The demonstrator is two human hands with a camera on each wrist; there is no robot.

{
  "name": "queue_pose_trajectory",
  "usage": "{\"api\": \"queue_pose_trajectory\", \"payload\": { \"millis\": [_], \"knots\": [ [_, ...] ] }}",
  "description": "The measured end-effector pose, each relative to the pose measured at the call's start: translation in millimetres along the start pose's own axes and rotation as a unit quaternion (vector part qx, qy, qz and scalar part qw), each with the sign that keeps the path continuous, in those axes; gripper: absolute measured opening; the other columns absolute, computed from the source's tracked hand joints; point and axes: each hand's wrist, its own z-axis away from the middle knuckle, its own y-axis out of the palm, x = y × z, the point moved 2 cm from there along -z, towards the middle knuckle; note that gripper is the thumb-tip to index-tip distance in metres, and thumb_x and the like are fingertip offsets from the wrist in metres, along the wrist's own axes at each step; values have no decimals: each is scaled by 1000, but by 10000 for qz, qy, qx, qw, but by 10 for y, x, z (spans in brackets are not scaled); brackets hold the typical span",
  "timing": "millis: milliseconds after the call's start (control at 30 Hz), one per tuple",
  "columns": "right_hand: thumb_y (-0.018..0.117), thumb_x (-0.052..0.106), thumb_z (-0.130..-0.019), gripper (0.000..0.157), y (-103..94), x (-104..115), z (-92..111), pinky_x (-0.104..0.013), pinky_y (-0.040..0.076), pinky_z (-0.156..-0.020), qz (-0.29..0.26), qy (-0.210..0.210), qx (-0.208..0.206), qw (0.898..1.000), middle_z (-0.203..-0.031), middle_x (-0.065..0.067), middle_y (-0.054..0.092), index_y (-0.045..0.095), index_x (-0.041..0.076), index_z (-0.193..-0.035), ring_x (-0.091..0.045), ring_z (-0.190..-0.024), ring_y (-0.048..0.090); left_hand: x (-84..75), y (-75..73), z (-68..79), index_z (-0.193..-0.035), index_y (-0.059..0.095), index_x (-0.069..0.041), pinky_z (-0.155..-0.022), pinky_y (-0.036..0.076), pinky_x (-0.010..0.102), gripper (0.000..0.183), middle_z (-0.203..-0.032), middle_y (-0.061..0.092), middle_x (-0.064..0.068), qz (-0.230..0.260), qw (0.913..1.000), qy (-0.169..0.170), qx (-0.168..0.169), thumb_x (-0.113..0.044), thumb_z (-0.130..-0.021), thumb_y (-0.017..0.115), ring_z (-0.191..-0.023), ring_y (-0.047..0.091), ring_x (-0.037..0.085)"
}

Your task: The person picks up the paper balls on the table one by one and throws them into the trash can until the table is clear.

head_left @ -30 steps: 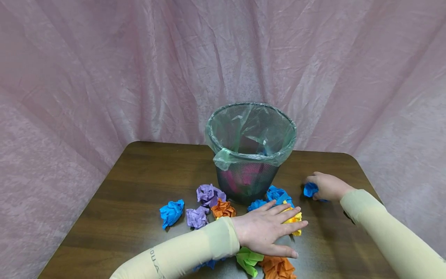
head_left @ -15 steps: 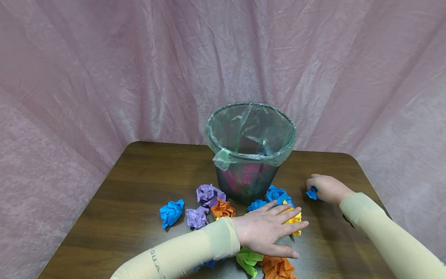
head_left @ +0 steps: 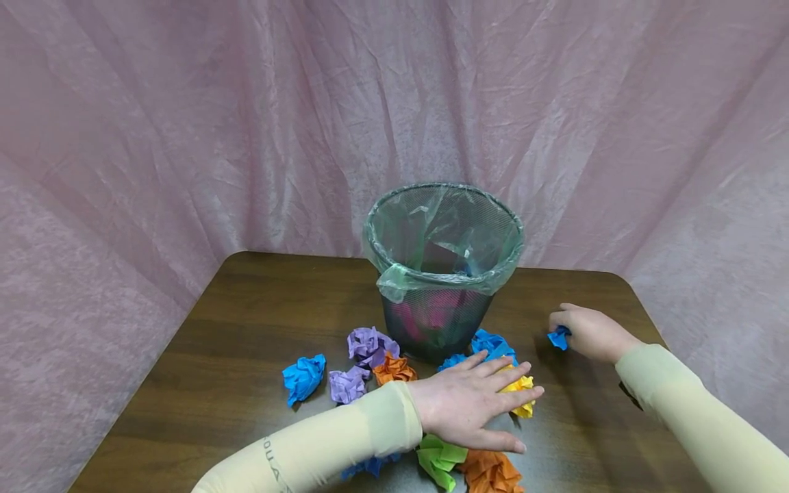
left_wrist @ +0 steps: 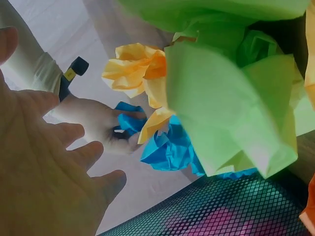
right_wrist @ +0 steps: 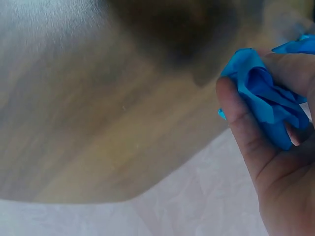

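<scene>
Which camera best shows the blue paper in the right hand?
The right wrist view: the crumpled blue paper looms large, its folds plain. The head view shows only a small bit poking from the right hand; the left wrist view shows it smaller and partly hidden.

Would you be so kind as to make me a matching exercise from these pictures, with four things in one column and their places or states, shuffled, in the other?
Things:
1. right hand
2. mesh wastebasket
3. left hand
4. lime-green crumpled paper

Places or states:
A. spread wide, holding nothing
B. beside orange crumpled paper, near the bottom of the head view
C. gripping blue crumpled paper
D. lined with a translucent green bag

Right pairs: 1-C, 2-D, 3-A, 4-B
</scene>
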Motion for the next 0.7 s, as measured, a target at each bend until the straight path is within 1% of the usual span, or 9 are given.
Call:
{"api": "queue_pose_trajectory", "payload": {
  "millis": [167,267,333,433,633,700],
  "knots": [
    [61,-14,-86,39,-169,22,59,-28,36,-62,15,48,-128,9999,-81,7,43,60,25,-80,-9,-69,39,5,-57,10,-163,0,-42,-125,4,41,77,-169,-9,-10,-154,9998,-2,-105,-78,-98,21,-156,-2,15],
    [65,-11,-88,34,-275,57,89,-29,42,-64,35,25,-216,9998,-85,8,49,66,24,-86,-9,-72,45,17,-99,25,-163,0,-42,-125,4,41,78,-170,-7,-10,-207,9997,-18,-122,-78,-98,21,-156,-2,16],
    [69,-9,-88,30,-342,77,104,-31,47,-67,58,23,-261,9996,-90,8,54,70,22,-91,-9,-75,50,23,-129,36,-164,1,-41,-125,4,41,77,-170,-5,-9,-262,9995,-4,-163,-77,-98,21,-156,-1,16],
    [71,-6,-89,26,-439,104,123,-35,52,-74,64,72,-277,9996,-99,7,59,73,18,-98,-10,-81,56,17,-182,50,-164,2,-41,-125,5,40,78,-171,-3,-8,-365,9990,54,-266,-77,-98,22,-156,-1,15],
    [73,-2,-90,23,-632,155,140,-41,54,-81,71,72,-289,9995,-108,3,63,74,15,-106,-15,-92,61,-24,-295,88,-164,1,-40,-125,3,39,78,-171,-3,-6,-587,9970,237,-453,-76,-99,24,-155,-10,13],
    [74,-1,-90,23,-704,171,141,-42,54,-82,70,62,-329,9994,-109,3,63,74,15,-108,-16,-94,61,-41,-334,106,-164,0,-40,-125,2,39,78,-171,-2,-6,-651,9963,288,-489,-76,-99,24,-155,-9,14]
  ]
}}
